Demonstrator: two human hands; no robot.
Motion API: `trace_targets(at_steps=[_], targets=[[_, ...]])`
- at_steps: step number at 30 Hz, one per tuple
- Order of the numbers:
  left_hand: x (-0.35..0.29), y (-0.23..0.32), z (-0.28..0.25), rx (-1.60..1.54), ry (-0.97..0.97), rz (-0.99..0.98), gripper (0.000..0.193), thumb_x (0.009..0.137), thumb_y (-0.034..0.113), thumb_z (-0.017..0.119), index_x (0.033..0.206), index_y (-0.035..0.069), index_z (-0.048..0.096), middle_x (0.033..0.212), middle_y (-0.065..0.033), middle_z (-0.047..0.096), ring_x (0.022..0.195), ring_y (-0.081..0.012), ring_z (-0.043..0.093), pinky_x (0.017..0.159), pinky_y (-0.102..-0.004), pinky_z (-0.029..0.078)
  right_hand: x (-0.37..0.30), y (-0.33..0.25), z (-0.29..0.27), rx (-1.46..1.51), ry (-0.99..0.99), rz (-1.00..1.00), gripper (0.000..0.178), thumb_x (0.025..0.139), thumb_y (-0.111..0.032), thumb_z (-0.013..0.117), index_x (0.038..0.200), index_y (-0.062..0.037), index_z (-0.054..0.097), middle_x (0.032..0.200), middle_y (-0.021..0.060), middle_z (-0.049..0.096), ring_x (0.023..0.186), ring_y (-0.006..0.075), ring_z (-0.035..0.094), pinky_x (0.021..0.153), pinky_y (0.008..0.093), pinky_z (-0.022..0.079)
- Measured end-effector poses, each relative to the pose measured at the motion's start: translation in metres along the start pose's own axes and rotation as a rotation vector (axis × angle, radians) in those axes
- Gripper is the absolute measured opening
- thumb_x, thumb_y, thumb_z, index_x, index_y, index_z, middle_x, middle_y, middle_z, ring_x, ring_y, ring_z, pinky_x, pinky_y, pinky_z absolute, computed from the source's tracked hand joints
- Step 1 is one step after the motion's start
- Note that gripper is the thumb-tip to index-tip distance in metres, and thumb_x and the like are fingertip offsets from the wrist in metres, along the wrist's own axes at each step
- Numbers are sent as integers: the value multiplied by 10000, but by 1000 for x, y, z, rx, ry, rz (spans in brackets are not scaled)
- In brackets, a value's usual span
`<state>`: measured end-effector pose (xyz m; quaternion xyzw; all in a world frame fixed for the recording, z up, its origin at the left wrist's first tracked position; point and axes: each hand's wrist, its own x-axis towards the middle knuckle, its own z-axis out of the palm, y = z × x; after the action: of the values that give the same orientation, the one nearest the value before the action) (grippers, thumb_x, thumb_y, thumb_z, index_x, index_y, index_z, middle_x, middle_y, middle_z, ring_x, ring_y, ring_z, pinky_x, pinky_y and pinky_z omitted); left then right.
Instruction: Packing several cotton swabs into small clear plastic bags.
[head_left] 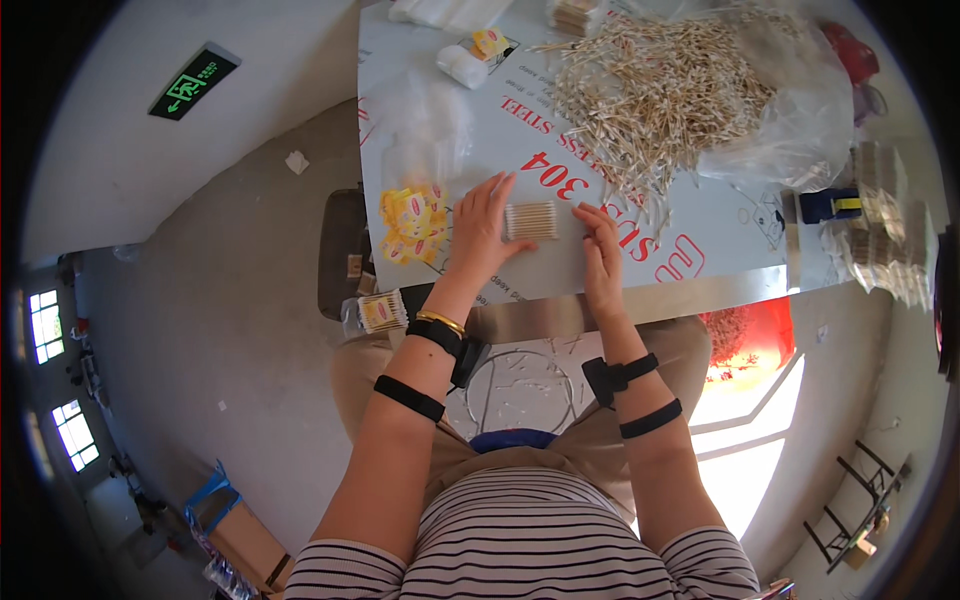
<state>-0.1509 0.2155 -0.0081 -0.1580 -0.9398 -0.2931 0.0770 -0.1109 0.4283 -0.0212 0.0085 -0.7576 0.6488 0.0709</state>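
A neat row of cotton swabs (531, 221) lies flat on the metal-topped table between my two hands. My left hand (480, 230) rests at the row's left end, fingers stretched forward and thumb apart, near its lower left corner. Off the row's right end, with a gap between, my right hand (601, 258) stands on edge with its fingers extended. Neither hand grips anything. Small yellow printed slips (412, 224) lie in a heap just left of my left hand. Beyond them is a stack of clear plastic bags (425, 130).
A large loose pile of cotton swabs (660, 95) covers the far right, beside a clear plastic bag (785, 135). A white roll-like lump (461, 67) sits at the far left. A filled swab packet (382, 312) lies by the table's near left corner. Bundled packs (880, 230) stand at right.
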Motion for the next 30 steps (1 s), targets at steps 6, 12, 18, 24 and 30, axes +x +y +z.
trace_targets(at_steps=[6, 12, 18, 24, 30], targets=[[-9, 4, 0, -76, 62, 25, 1057, 657, 303, 950, 1548, 124, 412, 1485, -117, 530, 1364, -331, 493, 1116, -492, 361, -8, -1, -4, 79, 30, 32, 392, 929, 9, 501, 1288, -30, 654, 1384, 147, 571, 1341, 304, 520, 1139, 390, 409], [-43, -4, 7, -20, 150, -35, 751, 815, 275, 829, 1459, 101, 483, 1460, -125, 542, 1326, -334, 510, 1116, -495, 358, -29, -21, -16, -248, -65, -9, 211, 869, 4, 660, 1075, -27, 692, 1108, 136, 604, 1090, 316, 603, 954, 393, 494], [-39, 3, 5, -3, 145, -22, 610, 864, 247, 707, 1416, 85, 504, 1453, -137, 543, 1322, -345, 510, 1119, -498, 359, -13, -15, -36, -615, -8, -49, 148, 849, -65, 720, 994, -73, 691, 1045, 106, 608, 1026, 322, 584, 905, 439, 477], [-40, 3, 9, 31, 136, -33, 561, 873, 271, 687, 1375, 78, 526, 1421, -137, 552, 1301, -355, 515, 1127, -508, 360, 49, -10, -33, -1033, 153, -27, 205, 845, -259, 781, 952, -108, 694, 1021, 81, 613, 1020, 305, 573, 887, 441, 429], [-39, 5, 9, 30, 143, -29, 548, 874, 271, 680, 1367, 70, 546, 1406, -140, 562, 1289, -363, 515, 1117, -496, 363, 64, -2, -22, -1094, 203, 79, 234, 829, -308, 802, 895, -116, 686, 1024, 78, 621, 1038, 292, 578, 898, 453, 413]])
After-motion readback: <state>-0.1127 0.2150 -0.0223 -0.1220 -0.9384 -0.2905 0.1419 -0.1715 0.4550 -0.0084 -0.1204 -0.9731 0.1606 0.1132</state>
